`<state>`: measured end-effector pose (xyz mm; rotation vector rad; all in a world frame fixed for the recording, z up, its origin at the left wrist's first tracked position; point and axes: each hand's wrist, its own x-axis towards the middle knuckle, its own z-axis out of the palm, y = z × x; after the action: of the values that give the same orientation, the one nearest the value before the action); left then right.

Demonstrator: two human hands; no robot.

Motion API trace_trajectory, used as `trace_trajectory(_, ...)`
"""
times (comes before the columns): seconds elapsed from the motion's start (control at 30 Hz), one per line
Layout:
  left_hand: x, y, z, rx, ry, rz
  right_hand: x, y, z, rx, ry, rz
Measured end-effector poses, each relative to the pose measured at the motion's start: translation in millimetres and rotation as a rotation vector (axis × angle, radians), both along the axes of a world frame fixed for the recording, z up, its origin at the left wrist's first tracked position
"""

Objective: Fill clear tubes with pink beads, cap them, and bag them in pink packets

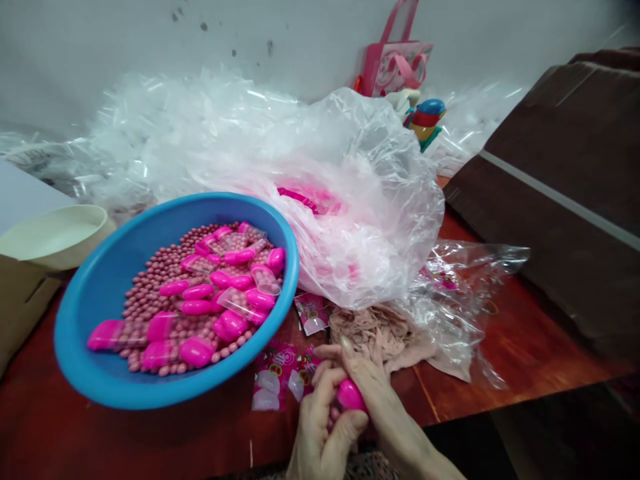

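Note:
Between my hands, near the table's front edge, is a small clear container with a bright pink cap (351, 396), with dusty-pink beads showing inside. My left hand (317, 430) is closed around it, thumb on the near side. My right hand (377, 397) comes over from the right and presses against the cap, its fingers partly overlapping the left ones. Left of my hands stands a blue basin (70, 353). Loose dusty-pink beads (150, 287) fill its bottom, with several pink-capped containers (197, 352) of beads lying on top.
Printed pink cards (273, 380) and a crumpled beige cloth (373, 330) lie beyond my hands. A large clear plastic bag (380, 200) with pink pieces rests behind the basin. A brown carton (560, 193) stands right, a pale bowl (60, 233) left. A pink gift bag (395, 67) is at the wall.

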<state>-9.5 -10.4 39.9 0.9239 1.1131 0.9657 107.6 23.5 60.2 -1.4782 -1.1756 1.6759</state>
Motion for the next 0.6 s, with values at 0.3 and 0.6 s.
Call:
trace_trajectory(0.3, 12, 3, -28.5, 0.334, 0.21, -0.23, 13, -8, -11.5, 0.387, -0.367, 0.059)
trace_trajectory(0.6, 16, 15, -25.3, 0.325, 0.192, -0.296, 21, -3, -31.0, 0.609, -0.606, 0.005)
